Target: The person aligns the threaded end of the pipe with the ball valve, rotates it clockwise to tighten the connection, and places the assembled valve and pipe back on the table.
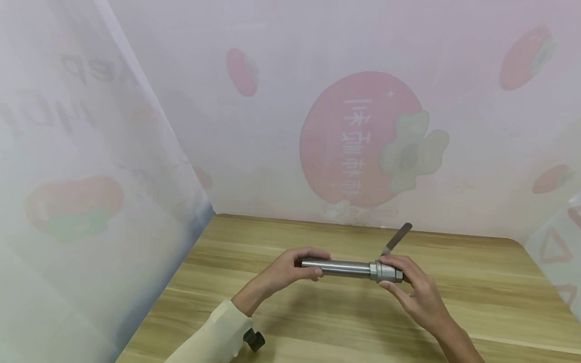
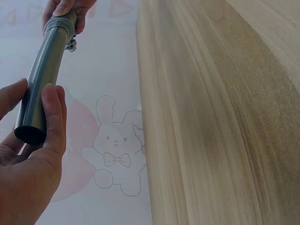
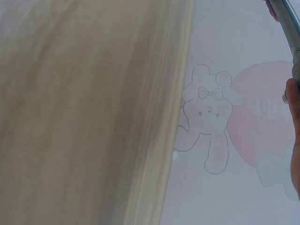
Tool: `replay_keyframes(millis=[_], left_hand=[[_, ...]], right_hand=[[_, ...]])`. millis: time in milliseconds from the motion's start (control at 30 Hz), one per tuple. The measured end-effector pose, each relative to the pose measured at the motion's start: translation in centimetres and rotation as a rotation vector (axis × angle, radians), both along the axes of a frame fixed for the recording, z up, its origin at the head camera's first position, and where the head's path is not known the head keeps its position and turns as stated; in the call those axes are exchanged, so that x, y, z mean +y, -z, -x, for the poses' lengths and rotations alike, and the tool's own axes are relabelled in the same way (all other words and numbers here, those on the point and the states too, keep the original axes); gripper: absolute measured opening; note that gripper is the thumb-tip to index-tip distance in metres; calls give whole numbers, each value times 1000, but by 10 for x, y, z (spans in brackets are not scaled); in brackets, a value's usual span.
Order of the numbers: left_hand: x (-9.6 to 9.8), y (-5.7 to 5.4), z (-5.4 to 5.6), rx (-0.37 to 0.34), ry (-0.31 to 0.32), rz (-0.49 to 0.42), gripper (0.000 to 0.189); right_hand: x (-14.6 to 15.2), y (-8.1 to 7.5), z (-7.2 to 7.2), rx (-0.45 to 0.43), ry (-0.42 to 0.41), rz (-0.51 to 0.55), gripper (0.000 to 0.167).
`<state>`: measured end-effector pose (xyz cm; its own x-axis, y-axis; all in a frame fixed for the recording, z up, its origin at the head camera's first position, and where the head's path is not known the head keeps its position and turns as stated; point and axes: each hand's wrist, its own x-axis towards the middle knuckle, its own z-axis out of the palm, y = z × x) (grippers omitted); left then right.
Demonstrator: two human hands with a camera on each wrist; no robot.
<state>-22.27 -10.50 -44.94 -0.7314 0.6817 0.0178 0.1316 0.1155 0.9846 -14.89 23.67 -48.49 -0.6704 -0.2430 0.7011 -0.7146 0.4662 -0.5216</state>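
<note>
A shiny metal pipe (image 1: 347,268) is held roughly level above the wooden table, joined at its right end to a ball valve (image 1: 385,272). The valve's dark lever handle (image 1: 400,235) slants up and away to the right. My left hand (image 1: 283,272) grips the pipe's left end between thumb and fingers. With thumb below and fingers above, my right hand (image 1: 422,297) holds the valve body. In the left wrist view, the pipe's near end (image 2: 30,135) looks dark. Only a sliver of the pipe (image 3: 286,21) and right hand (image 3: 295,122) shows in the right wrist view.
The wood-grain table (image 1: 218,247) has rounded far corners. Behind it hangs a pale printed curtain (image 1: 272,151) with red fruit pictures, and another curtain (image 1: 81,151) runs along the left side. A small black device (image 1: 254,340) sits at the left sleeve's cuff.
</note>
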Motion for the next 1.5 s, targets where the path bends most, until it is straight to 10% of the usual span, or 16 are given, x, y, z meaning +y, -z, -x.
replay_keyframes(millis=[1500], left_hand=[[-1, 2, -1, 42, -88, 36, 40]], right_hand=[[0, 2, 1, -2, 33, 19, 70]])
